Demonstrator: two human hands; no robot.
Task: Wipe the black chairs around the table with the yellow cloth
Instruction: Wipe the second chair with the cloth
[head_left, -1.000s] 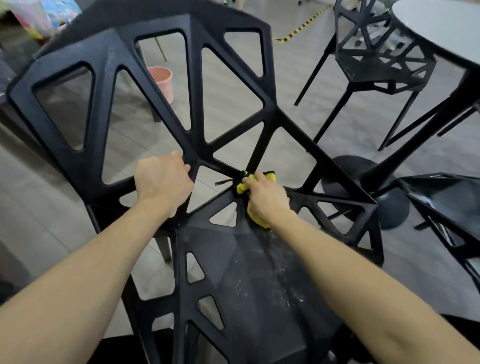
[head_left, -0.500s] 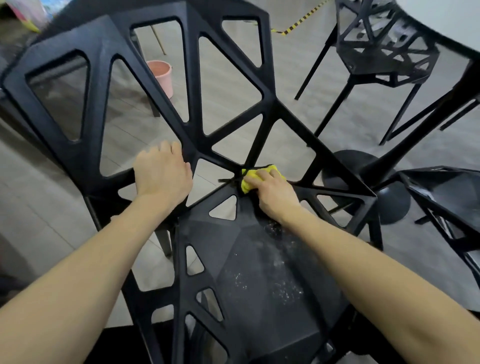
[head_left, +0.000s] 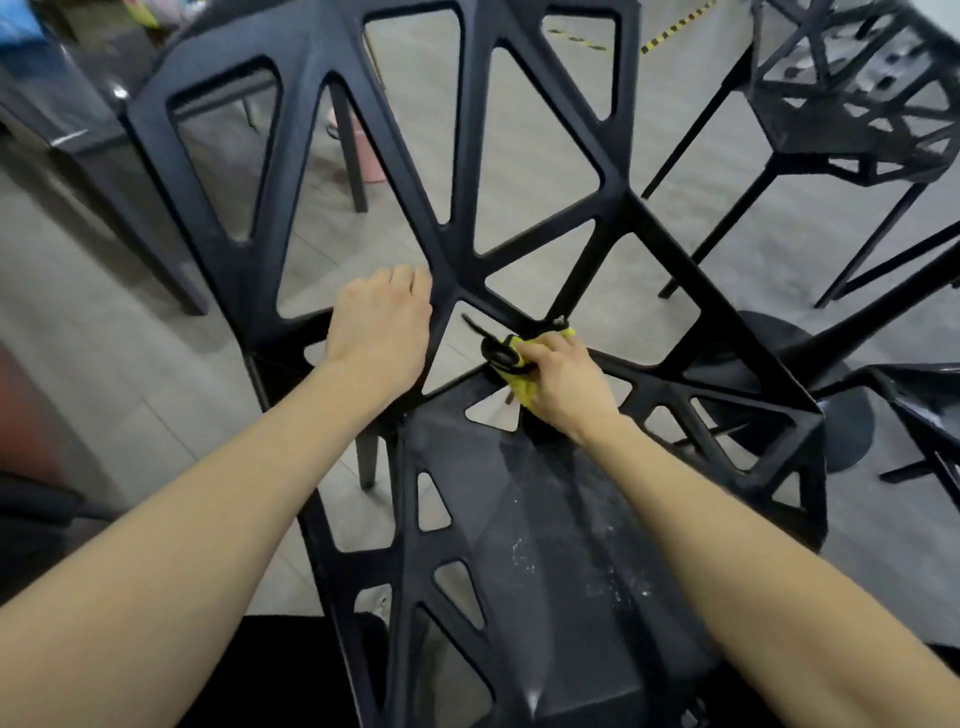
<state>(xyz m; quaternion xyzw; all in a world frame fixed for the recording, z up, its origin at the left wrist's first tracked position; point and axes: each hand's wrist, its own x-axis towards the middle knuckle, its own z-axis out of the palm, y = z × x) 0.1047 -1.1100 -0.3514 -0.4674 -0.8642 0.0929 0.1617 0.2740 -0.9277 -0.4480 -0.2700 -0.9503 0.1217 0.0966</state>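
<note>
A black chair (head_left: 457, 171) with triangular cut-outs fills the middle of the view, its back towards me and its dusty seat (head_left: 545, 561) below. My left hand (head_left: 382, 327) grips a strut where the back meets the seat. My right hand (head_left: 563, 387) holds the yellow cloth (head_left: 524, 387) pressed against the joint at the rear of the seat. The cloth is bunched and mostly covered by my fingers, with a dark strip looped at its left edge.
A second black chair (head_left: 852, 104) stands at the upper right beside the table's black leg and round base (head_left: 810, 384). Part of another chair (head_left: 930, 410) shows at the right edge. A pink bucket (head_left: 358, 150) sits on the grey floor behind the chair back.
My right hand has rubbed the cloth back and forth at the seat's rear joint, ending slightly lower. My head has moved closer. The left hand keeps its grip.
</note>
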